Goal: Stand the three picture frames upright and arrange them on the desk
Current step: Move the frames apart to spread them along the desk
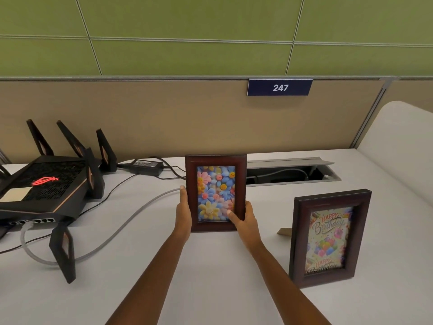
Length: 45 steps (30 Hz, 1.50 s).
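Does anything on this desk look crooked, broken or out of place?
Nothing broken or spilled. Only two frames show: the flower frame, held by both hands, and the birthday frame, standing alone and turned slightly left. No third frame is in view.

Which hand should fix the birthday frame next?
Probably the right hand: the birthday frame stands on that side. The left hand can steady the flower frame.

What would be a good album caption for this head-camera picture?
Both hands, left and right, steady the flower frame upright beside the standing birthday frame.
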Motion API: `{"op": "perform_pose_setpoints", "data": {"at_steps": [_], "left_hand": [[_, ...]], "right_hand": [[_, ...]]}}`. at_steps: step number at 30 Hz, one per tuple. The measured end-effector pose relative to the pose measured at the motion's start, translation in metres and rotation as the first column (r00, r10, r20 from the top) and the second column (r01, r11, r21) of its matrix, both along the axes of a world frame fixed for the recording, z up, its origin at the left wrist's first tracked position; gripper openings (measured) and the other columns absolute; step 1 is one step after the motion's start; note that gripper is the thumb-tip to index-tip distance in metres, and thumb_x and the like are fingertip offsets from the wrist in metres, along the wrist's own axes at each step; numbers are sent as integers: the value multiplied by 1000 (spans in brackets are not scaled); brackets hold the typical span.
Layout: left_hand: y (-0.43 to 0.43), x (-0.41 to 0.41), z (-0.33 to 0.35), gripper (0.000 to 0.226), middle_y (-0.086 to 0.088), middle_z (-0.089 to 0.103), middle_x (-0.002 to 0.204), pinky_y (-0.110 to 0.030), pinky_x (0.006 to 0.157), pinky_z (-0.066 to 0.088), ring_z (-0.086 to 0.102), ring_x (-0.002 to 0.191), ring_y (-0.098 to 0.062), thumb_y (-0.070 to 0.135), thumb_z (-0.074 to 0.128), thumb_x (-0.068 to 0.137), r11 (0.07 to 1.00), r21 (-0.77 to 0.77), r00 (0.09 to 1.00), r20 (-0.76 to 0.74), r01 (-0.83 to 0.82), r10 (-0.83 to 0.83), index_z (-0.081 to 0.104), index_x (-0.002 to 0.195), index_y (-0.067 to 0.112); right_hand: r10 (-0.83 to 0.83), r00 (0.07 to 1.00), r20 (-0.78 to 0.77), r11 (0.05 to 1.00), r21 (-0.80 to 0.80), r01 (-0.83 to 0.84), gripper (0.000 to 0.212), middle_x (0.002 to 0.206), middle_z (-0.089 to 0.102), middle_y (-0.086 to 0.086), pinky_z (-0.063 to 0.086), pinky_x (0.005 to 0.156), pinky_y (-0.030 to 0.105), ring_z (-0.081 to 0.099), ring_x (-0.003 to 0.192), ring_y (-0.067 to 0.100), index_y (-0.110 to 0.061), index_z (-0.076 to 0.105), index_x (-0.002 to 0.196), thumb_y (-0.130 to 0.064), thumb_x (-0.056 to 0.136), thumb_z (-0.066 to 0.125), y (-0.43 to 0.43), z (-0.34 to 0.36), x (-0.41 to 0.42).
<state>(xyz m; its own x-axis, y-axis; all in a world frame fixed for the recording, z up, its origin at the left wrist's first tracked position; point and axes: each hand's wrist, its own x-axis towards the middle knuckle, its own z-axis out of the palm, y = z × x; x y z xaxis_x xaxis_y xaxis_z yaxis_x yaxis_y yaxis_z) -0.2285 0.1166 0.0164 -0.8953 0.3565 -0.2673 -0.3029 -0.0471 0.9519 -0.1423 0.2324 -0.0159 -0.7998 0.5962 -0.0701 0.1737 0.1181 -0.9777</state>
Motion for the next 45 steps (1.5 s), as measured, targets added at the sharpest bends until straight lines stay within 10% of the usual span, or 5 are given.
{"op": "perform_pose_setpoints", "data": {"at_steps": [10, 21, 29, 34, 45], "left_hand": [[-27, 53, -35, 40, -17, 50, 133, -41, 100, 46, 48, 123, -30, 27, 34, 95, 864, -380, 862, -494, -329, 111, 42, 128, 5], [-62, 105, -53, 56, -9, 7, 156, -35, 118, 5, 7, 144, -23, 40, 18, 95, 360, -882, 758, -453, -305, -469, 8, 143, 13], [-88, 153, -33, 82, -17, 67, 113, -45, 82, 54, 65, 102, -30, 39, -8, 92, 381, -865, 718, -489, -327, -494, 65, 106, 4], [-96, 160, -50, 53, -9, 8, 156, -36, 118, 6, 8, 144, -23, 35, 19, 96, 358, -902, 737, -409, -240, -538, 8, 143, 15], [-104, 171, -55, 53, -11, 8, 156, -38, 118, 6, 8, 144, -25, 34, 21, 96, 369, -894, 650, -440, -253, -620, 8, 143, 14]], "right_hand": [[-227, 971, 71, 929, 315, 195, 70, 148, 32, 13, 38, 105, 38, 34, 135, 27, -12, 19, 141, -27, 85, 59, -27, -14, 30], [-159, 897, 412, 745, 647, -165, 61, 157, 5, 5, 8, 118, 33, -1, 145, 23, -12, 7, 144, -47, 94, 13, -66, -24, 73], [-47, 881, 471, 640, 692, -336, 53, 157, 6, 6, -4, 117, 33, 1, 145, 22, -13, 8, 144, -33, 96, 19, -83, -28, 110], [-39, 900, 434, 616, 719, -320, 49, 156, 12, 6, 0, 118, 32, 5, 145, 19, -14, 13, 144, -27, 97, 21, -90, -22, 129], [-42, 907, 418, 622, 721, -304, 48, 156, 15, 3, 3, 118, 32, 8, 144, 19, -18, 17, 143, -27, 97, 24, -96, -21, 160]]}}
